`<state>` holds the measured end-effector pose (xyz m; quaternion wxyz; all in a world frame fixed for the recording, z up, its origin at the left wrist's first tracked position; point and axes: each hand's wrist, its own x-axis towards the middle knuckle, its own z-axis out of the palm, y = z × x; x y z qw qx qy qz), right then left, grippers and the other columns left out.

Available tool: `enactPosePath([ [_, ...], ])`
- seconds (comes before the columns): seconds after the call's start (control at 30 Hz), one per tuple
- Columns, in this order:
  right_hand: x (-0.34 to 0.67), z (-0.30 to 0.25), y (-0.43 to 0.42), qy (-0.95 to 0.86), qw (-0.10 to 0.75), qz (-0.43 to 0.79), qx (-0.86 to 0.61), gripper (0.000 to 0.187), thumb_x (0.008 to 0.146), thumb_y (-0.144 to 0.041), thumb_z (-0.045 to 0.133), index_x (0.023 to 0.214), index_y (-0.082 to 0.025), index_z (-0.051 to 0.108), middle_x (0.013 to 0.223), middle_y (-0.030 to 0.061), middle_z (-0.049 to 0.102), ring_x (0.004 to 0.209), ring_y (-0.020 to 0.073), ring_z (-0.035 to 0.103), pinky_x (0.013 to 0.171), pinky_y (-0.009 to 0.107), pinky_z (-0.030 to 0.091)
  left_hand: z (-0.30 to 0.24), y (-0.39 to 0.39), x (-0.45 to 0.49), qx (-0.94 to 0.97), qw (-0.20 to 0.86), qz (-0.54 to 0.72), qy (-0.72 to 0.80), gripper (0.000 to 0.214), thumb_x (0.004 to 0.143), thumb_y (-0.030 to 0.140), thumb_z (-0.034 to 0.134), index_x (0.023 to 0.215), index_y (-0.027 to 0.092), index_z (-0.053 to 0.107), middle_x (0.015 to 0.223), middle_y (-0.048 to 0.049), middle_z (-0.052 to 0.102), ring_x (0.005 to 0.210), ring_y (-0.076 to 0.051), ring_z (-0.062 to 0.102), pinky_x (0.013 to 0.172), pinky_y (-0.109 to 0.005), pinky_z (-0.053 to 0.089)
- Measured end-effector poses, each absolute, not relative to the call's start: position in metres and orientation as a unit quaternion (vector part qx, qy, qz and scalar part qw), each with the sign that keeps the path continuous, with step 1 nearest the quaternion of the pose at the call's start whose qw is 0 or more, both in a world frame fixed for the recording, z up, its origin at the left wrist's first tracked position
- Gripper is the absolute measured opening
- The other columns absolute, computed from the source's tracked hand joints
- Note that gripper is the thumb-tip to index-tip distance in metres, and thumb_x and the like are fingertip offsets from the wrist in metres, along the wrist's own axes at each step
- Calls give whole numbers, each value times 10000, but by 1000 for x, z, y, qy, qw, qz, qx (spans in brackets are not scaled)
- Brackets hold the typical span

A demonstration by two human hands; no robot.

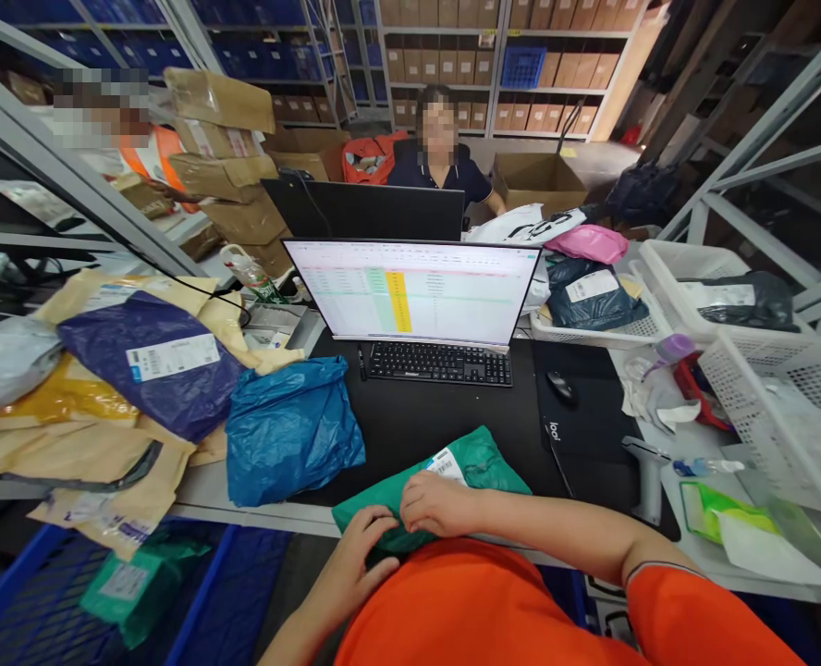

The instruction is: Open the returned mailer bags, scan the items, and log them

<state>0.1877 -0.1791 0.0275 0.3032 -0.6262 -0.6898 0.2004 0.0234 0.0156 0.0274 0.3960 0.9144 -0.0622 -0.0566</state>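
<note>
A green plastic mailer bag [490, 465] with a white shipping label lies at the near edge of the desk, against my orange shirt. My right hand [442, 504] is closed with curled fingers on the bag's near side, just below the label. At the left end of the bag, my left hand [356, 560] grips its near edge between fingers and thumb. The two hands are close together, and their fingertips are partly hidden. Just left of them rests a blue plastic mailer bag [292, 430].
Parcels, including a purple mailer bag [153, 361], pile up on the left above a blue crate [206, 592]. Ahead stand a monitor [410, 291] and keyboard [442, 363]. On the right are a mouse [561, 388], a barcode scanner [650, 486] and white baskets [764, 379]. A person sits opposite.
</note>
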Motion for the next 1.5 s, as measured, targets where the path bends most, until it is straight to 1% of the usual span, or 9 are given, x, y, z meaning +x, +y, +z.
enactPosePath([
  [0.07,188,31,-182,-669,325,214,-633,119,969,-235,572,896,-208,662,1040,42,730,1059,190,571,980,345,392,27,12,28,918,391,-45,-55,309,986,357,545,1257,283,673,1290,-116,618,1169,-262,576,1027,-420,478],
  [0.23,182,38,-192,-615,350,270,-653,80,945,-211,605,886,-203,659,882,23,701,1028,188,543,984,340,392,23,-1,46,888,447,-71,-82,372,1025,459,460,949,260,765,1054,-82,677,1038,-239,580,941,-392,459],
  [0.4,176,51,-206,-648,309,324,-616,79,928,-209,613,892,-225,683,921,13,692,1086,190,514,1008,358,336,29,-11,49,852,475,-145,-163,503,1020,577,395,867,248,742,926,-31,650,920,-201,554,869,-343,429],
  [0.67,174,68,-206,-739,205,235,-597,100,958,-242,605,871,-228,651,840,2,695,937,177,532,931,357,322,63,-22,53,897,320,-186,-242,293,1047,414,450,1053,295,717,1047,-18,631,949,-207,505,816,-342,362],
  [0.97,199,65,-229,-721,82,194,-660,182,967,-255,577,1118,-221,674,703,3,659,681,175,554,796,321,387,53,51,66,944,184,-13,-274,607,909,698,492,596,196,626,759,-43,532,734,-191,434,694,-354,321],
  [1.03,202,63,-224,-722,91,169,-665,152,961,-251,579,1057,-208,689,782,31,694,761,185,585,810,326,397,54,58,64,943,164,27,-290,608,938,663,467,577,194,607,723,-36,515,703,-182,419,661,-349,304],
  [1.17,194,64,-190,-738,154,103,-649,306,973,-322,564,1248,-198,617,1175,81,690,1040,211,571,853,341,393,61,40,58,935,152,117,-299,547,993,591,432,674,193,627,769,-47,565,752,-190,459,705,-354,352],
  [1.33,179,62,-160,-813,129,63,-565,96,956,-292,581,973,-289,675,1017,4,695,943,206,527,740,358,355,55,21,51,925,192,147,-294,608,1027,586,296,648,194,563,700,-46,561,704,-181,468,663,-356,354],
  [1.5,176,75,-156,-849,102,65,-515,126,969,-344,594,868,-299,654,957,-7,696,946,191,550,658,334,348,56,31,44,917,226,80,-320,639,1011,636,275,657,214,597,646,-48,558,684,-196,486,651,-366,371],
])
